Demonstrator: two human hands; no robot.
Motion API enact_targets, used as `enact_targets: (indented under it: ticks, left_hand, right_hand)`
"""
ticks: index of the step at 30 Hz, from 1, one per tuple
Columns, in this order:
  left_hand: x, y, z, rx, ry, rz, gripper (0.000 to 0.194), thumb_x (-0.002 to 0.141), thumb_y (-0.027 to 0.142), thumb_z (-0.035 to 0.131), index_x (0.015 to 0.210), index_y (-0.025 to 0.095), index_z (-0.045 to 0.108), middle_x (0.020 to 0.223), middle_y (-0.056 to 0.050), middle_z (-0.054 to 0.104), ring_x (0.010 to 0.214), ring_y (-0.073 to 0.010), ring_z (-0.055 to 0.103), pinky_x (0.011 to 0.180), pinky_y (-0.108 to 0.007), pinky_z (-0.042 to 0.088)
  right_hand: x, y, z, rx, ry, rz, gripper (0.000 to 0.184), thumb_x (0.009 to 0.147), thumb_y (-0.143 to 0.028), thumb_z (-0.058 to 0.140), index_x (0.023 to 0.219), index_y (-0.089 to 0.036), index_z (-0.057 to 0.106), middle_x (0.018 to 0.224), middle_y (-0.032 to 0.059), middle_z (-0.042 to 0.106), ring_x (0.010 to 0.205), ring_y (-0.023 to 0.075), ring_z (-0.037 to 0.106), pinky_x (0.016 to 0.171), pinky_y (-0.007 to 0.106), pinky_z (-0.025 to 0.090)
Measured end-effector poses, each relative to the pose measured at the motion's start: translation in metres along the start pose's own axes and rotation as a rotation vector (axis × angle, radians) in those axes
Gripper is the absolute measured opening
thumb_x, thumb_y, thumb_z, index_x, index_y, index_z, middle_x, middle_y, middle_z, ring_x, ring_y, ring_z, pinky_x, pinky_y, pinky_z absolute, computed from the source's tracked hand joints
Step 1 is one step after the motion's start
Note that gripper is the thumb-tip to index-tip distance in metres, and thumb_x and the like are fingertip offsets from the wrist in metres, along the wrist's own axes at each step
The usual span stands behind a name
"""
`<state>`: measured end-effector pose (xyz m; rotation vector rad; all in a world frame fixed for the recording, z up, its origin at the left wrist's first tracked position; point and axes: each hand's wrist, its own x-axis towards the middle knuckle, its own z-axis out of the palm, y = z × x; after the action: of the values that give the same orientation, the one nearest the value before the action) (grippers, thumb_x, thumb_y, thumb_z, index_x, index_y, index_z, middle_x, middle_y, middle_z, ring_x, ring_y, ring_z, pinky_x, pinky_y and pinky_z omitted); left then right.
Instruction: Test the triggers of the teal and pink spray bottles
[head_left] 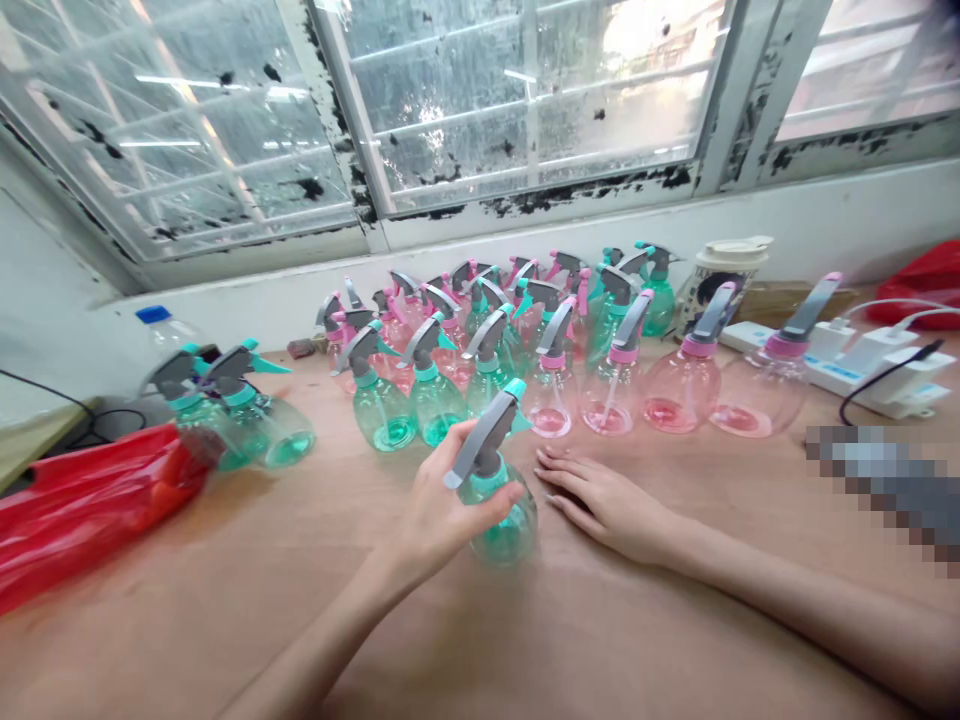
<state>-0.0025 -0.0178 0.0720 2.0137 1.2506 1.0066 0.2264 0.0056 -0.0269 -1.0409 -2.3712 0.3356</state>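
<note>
My left hand point(442, 510) is wrapped round the neck of a green spray bottle point(504, 535) with a grey and teal trigger head, at the middle of the table. My right hand point(600, 500) lies flat on the tabletop just right of that bottle, fingers stretched out and holding nothing. Behind the hands stands a front row of spray bottles, green ones point(384, 410) on the left and pink ones point(681, 390) on the right. More green and pink bottles crowd behind them, partly hidden.
Two green spray bottles point(289, 435) stand at the left by a red plastic bag point(97, 500). A white-lidded cup point(724, 265) and a power strip point(862, 365) with chargers are at the right. Another red bag point(922, 285) lies beyond. Windows point(525, 100) rise behind the table point(637, 640).
</note>
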Motion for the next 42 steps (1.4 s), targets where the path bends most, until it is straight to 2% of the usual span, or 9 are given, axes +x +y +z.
enact_targets:
  ticks: [3, 7, 13, 16, 19, 23, 28, 32, 42]
  left_hand:
    - [-0.013, -0.003, -0.009, 0.048, 0.008, 0.011, 0.029, 0.088, 0.039, 0.064, 0.109, 0.02, 0.063, 0.11, -0.006, 0.067, 0.104, -0.0243, 0.062, 0.088, -0.036, 0.049]
    - [-0.033, -0.006, -0.033, 0.163, 0.065, -0.025, 0.027, 0.088, 0.043, 0.064, 0.101, 0.019, 0.065, 0.106, -0.006, 0.069, 0.101, -0.0256, 0.064, 0.087, -0.037, 0.049]
    - [-0.054, -0.036, -0.102, 0.346, 0.279, -0.205, 0.039, 0.08, 0.056, 0.066, 0.098, 0.021, 0.069, 0.102, -0.007, 0.072, 0.091, -0.0278, 0.069, 0.08, -0.037, 0.053]
    - [-0.054, -0.056, -0.136, 0.418, 0.345, -0.295, 0.046, 0.079, 0.058, 0.065, 0.1, 0.018, 0.069, 0.103, -0.009, 0.074, 0.092, -0.0301, 0.071, 0.079, -0.036, 0.054]
    - [-0.045, -0.071, -0.157, 0.463, 0.4, -0.304, 0.048, 0.08, 0.056, 0.064, 0.106, 0.015, 0.068, 0.107, -0.012, 0.074, 0.098, -0.032, 0.069, 0.085, -0.038, 0.052]
    - [-0.025, -0.087, -0.165, 0.5, 0.427, -0.272, 0.046, 0.082, 0.051, 0.065, 0.109, 0.013, 0.066, 0.111, -0.013, 0.073, 0.101, -0.0316, 0.069, 0.089, -0.038, 0.051]
    - [0.003, -0.108, -0.17, 0.536, 0.46, -0.221, 0.038, 0.083, 0.041, 0.068, 0.109, 0.013, 0.067, 0.113, -0.015, 0.072, 0.104, -0.0321, 0.068, 0.094, -0.04, 0.049]
    - [0.018, -0.12, -0.173, 0.546, 0.483, -0.193, 0.035, 0.083, 0.037, 0.07, 0.108, 0.012, 0.067, 0.112, -0.016, 0.072, 0.105, -0.0328, 0.068, 0.093, -0.041, 0.049]
    - [0.033, -0.138, -0.17, 0.522, 0.529, -0.097, 0.038, 0.085, 0.041, 0.07, 0.111, 0.013, 0.064, 0.112, -0.016, 0.072, 0.108, -0.0317, 0.067, 0.094, -0.042, 0.05]
  right_hand:
    - [-0.001, 0.001, 0.001, -0.031, -0.006, -0.001, 0.039, 0.099, -0.029, 0.043, 0.134, -0.019, 0.057, 0.141, 0.0118, 0.055, 0.133, 0.027, 0.049, 0.111, 0.051, 0.04]
    - [-0.003, 0.004, 0.004, -0.071, -0.013, -0.019, 0.04, 0.099, -0.031, 0.043, 0.134, -0.019, 0.057, 0.142, 0.0112, 0.054, 0.133, 0.0267, 0.05, 0.111, 0.05, 0.04]
    - [-0.001, 0.007, 0.002, -0.159, -0.045, -0.046, 0.038, 0.1, -0.032, 0.039, 0.128, -0.017, 0.061, 0.137, 0.0127, 0.059, 0.127, 0.0286, 0.055, 0.106, 0.051, 0.046]
    - [0.012, -0.001, -0.002, -0.191, -0.07, -0.082, 0.034, 0.1, -0.03, 0.039, 0.119, -0.018, 0.064, 0.129, 0.0123, 0.065, 0.119, 0.0287, 0.061, 0.099, 0.049, 0.051]
    - [0.029, -0.017, -0.003, -0.197, -0.042, -0.106, 0.03, 0.099, -0.03, 0.041, 0.115, -0.019, 0.064, 0.12, 0.0114, 0.069, 0.108, 0.029, 0.066, 0.091, 0.049, 0.055]
    - [0.048, -0.042, 0.005, -0.157, -0.004, -0.132, 0.027, 0.099, -0.029, 0.042, 0.115, -0.02, 0.062, 0.114, 0.0111, 0.069, 0.103, 0.0279, 0.068, 0.085, 0.046, 0.057]
    - [0.054, -0.064, 0.025, -0.066, -0.113, -0.185, 0.024, 0.1, -0.027, 0.042, 0.112, -0.019, 0.062, 0.113, 0.0115, 0.067, 0.101, 0.0242, 0.067, 0.086, 0.042, 0.056]
    - [0.054, -0.068, 0.037, 0.016, -0.193, -0.222, 0.022, 0.1, -0.025, 0.041, 0.108, -0.021, 0.062, 0.114, 0.0101, 0.066, 0.103, 0.0215, 0.065, 0.087, 0.038, 0.055]
    - [0.058, -0.068, 0.045, 0.047, -0.183, -0.209, 0.022, 0.101, -0.023, 0.041, 0.111, -0.022, 0.06, 0.116, 0.0101, 0.065, 0.115, 0.0219, 0.061, 0.092, 0.038, 0.053]
